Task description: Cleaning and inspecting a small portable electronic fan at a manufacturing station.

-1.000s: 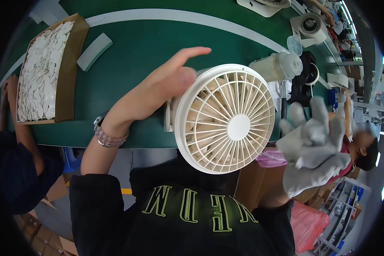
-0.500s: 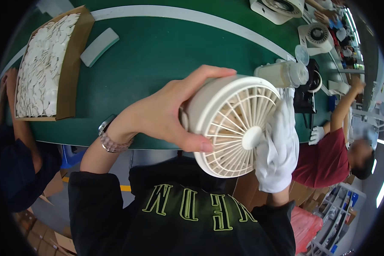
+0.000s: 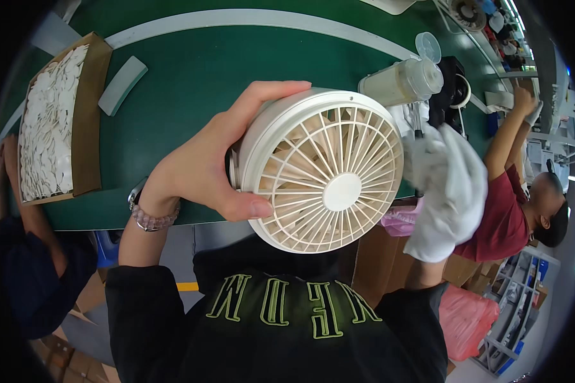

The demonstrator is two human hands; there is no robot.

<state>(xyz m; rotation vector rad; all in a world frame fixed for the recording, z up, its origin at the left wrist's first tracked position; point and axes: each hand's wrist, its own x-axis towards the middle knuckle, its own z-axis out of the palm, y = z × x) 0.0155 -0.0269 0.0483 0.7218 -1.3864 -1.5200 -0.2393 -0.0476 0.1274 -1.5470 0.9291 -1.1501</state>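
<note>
A round off-white fan head [image 3: 271,137] is in the grip of my bare left hand [image 3: 204,163], thumb over the rim and fingers around the back of the housing. Its grille of radial ribs [image 3: 343,191] faces me, with pale blades behind and a small dark hole at the top of the rim. To the right of the grille and apart from it is my right hand [image 3: 449,188] in a white glove, its fingers smeared by motion. A thin dark rod [image 3: 418,124] shows just above the glove; whether the hand touches it is unclear.
A cardboard box [image 3: 89,127] of flat white pieces stands at the left of the green table [image 3: 236,51], beside a curved pale strip [image 3: 122,85]. A clear jar [image 3: 402,83] with its lid raised lies to the right. A co-worker in dark red [image 3: 492,217] is at the right.
My right hand has come off the grille and moved right. The fan head has shifted left and its grille has turned more toward me, still in my left hand.
</note>
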